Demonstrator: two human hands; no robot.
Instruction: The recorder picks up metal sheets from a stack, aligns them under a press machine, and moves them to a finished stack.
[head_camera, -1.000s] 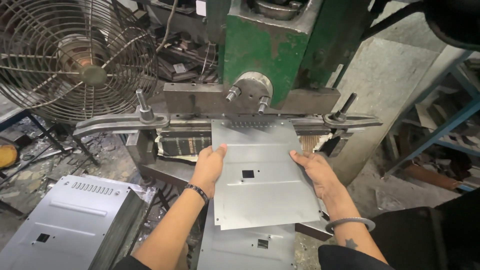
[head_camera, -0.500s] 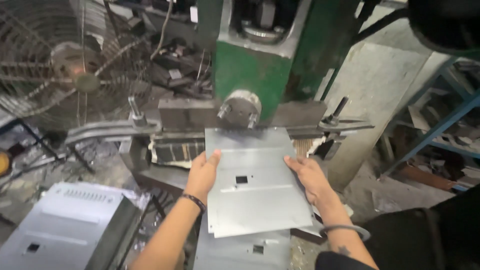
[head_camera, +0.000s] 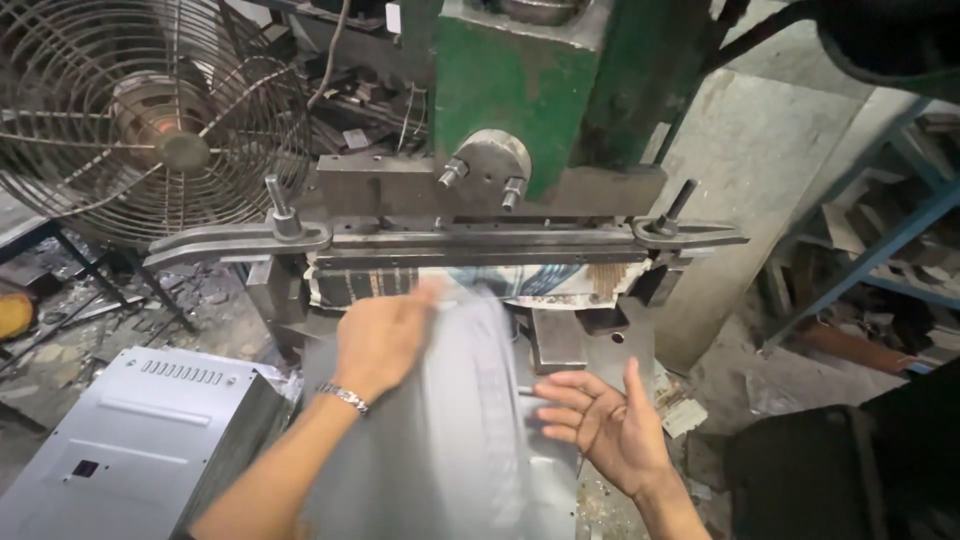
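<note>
**One blurred sheet at the press, my two hands on either side**

The biggest thing before me is one green press (head_camera: 520, 90), with a grey steel bar (head_camera: 450, 240) running across its front and two upright bolts standing on that bar, one towards each end. To the left of it stands one round wire-caged fan (head_camera: 150, 120). Low on the left lies one grey metal panel (head_camera: 130, 440), with a row of slots near its top edge and a small dark square cut-out.

In the middle, below the bar, is one grey metal sheet (head_camera: 470, 420), too blurred for me to tell its edges or how it tilts. It reaches from just under the bar down to the bottom of the view, and it lies between my two hands.

My left hand (head_camera: 385, 335), with one bracelet (head_camera: 345, 398) at the wrist, is at the sheet's upper left part, fingers curled forward against it; it is blurred as well, so I cannot tell whether it grips the sheet or only presses on it. My right hand (head_camera: 610, 425) is released, palm up and fingers spread, just beside the sheet's right edge, the fingertips pointing towards it; whether they touch it I cannot tell.
</note>
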